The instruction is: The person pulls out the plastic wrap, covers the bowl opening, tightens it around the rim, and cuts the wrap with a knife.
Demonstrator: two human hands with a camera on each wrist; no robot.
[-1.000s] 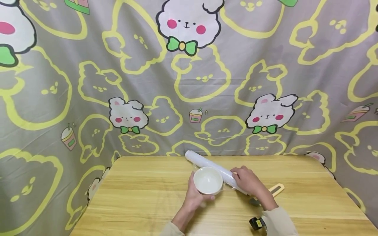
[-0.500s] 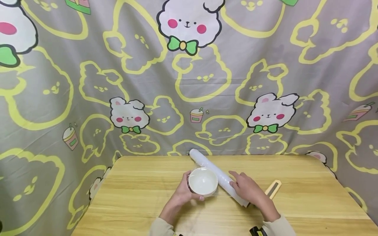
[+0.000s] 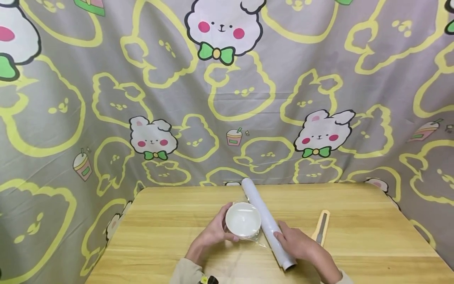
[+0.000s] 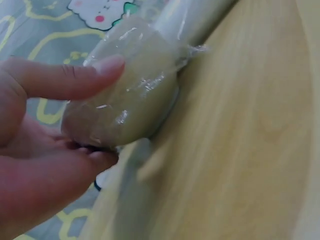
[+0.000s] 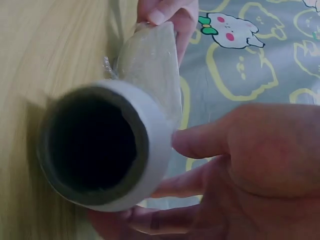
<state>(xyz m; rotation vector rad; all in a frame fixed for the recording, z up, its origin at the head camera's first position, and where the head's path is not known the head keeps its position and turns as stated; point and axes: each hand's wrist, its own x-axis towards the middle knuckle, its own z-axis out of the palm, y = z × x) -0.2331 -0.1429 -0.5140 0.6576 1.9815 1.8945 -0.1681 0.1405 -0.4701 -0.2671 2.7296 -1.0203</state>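
Observation:
A white bowl [image 3: 243, 219] is gripped by my left hand [image 3: 213, 230], thumb on the near side and fingers round the far side. Clear cling film stretches over the bowl; in the left wrist view it lies crinkled against the side of the bowl [image 4: 132, 100]. To the right, a long roll of cling film [image 3: 260, 211] slants across the table beside the bowl. My right hand [image 3: 299, 242] holds the roll near its front end. In the right wrist view the hollow core of the roll [image 5: 157, 145] faces the camera, with thumb and fingers on its side.
A yellow utility knife [image 3: 322, 225] lies on the wooden table [image 3: 170, 221] right of the roll, partly hidden behind my right hand. A patterned curtain [image 3: 198, 98] hangs along the back and side edges of the table.
The roll has swung to point more front to back, its near end coming closer. The bowl has shifted slightly left, and film now hangs past its near right rim. More of the knife shows.

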